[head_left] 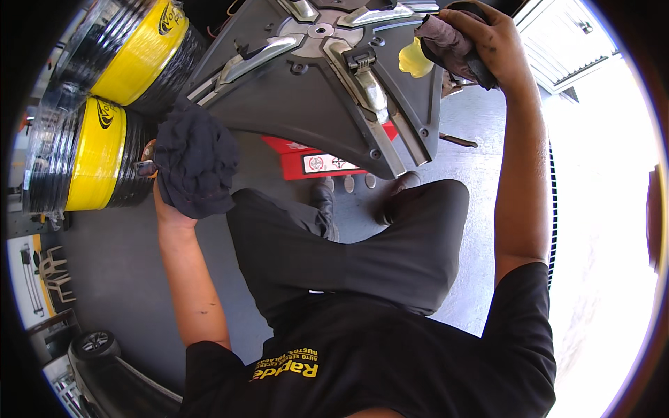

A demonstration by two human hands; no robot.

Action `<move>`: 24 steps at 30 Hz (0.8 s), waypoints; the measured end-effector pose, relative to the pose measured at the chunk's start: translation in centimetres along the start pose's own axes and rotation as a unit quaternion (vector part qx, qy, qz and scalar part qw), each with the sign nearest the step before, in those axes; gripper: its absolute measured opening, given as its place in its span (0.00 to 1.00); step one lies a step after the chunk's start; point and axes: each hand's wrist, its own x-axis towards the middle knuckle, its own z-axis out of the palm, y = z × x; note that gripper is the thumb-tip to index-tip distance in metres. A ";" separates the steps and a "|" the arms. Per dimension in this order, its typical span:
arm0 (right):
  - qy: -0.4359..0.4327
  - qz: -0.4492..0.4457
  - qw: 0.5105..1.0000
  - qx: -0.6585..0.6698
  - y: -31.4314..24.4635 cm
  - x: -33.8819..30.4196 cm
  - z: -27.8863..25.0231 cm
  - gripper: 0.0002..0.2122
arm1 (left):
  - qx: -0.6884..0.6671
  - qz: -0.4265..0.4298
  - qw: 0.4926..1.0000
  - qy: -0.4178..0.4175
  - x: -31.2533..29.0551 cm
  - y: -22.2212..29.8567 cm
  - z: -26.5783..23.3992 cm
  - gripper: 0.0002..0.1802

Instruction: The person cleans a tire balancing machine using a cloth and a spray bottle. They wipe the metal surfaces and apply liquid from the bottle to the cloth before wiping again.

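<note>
A crumpled dark navy cloth [197, 164] is bunched up in my left hand [174, 212], whose fingers are mostly hidden behind it. My right hand [498, 45], raised at the upper right, is closed around a greyish-brown rag [449, 49] with a darker fold along its edge. Just left of that rag shows a translucent yellow piece [416, 59], its kind unclear. Between my hands lies the grey turntable [300, 104] of a tire changer. Metal clamp jaws [369, 90] sit in its slots around a round hub [320, 31].
Tires wrapped in clear film with yellow bands [97, 153] are stacked at the left. Below the turntable is a red machine base [289, 167] with pedals [348, 184]. A dark-handled tool [458, 141] sticks out at right. A car [115, 376] stands at lower left.
</note>
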 end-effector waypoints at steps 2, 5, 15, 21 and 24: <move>0.013 -0.054 0.997 -0.047 0.5 0.1 0.7 0.11 | 0.005 0.000 1.000 0.002 0.4 0.1 0.1 0.26; 0.022 0.117 0.988 0.100 0.2 0.3 1.7 0.12 | -0.015 0.001 1.000 0.006 0.7 0.0 0.7 0.25; -0.037 0.201 0.974 0.102 2.2 0.5 2.7 0.13 | -0.028 -0.009 0.999 -0.017 0.7 0.6 1.4 0.30; -0.029 0.167 0.978 0.118 3.5 0.0 3.6 0.13 | -0.028 -0.013 0.999 0.016 -0.1 1.1 2.1 0.24; -0.028 0.191 0.967 0.167 3.6 -0.1 3.2 0.13 | -0.061 -0.026 0.998 0.017 -0.5 1.0 1.9 0.24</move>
